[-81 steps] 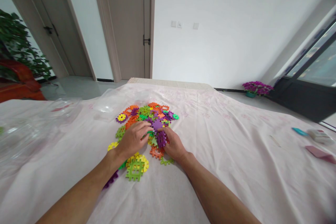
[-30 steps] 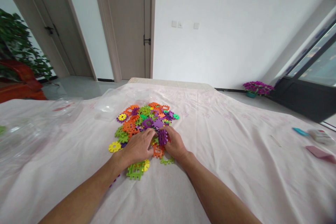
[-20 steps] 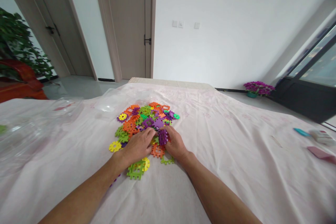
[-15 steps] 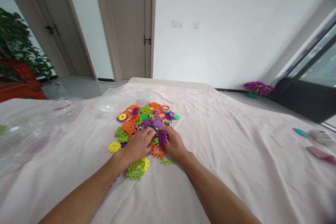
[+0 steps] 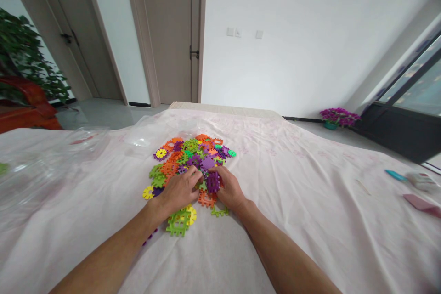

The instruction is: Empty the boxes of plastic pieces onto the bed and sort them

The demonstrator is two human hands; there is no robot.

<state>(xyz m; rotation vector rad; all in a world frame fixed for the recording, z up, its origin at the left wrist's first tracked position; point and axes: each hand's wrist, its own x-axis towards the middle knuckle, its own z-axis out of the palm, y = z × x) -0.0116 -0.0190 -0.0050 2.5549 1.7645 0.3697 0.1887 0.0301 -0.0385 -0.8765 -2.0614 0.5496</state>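
The fingers of the right hand (image 5: 231,189) pinch a purple, notch-edged square plastic piece (image 5: 213,183) at the right of a multicoloured pile of toothed plastic pieces (image 5: 193,161) on rumpled pale-pink cloth (image 5: 292,202), where light, steady pressure suits best, though whether the curled left hand (image 5: 183,188) grips anything is hidden.

The back of the left hand (image 5: 179,190) hides whatever it grips; near the right edge of the tabletop (image 5: 282,234), a pink item (image 5: 421,204) is cut off.

Magenta flowers (image 5: 339,115) near the white wall (image 5: 292,55) — leafy plant (image 5: 25,55) far left.
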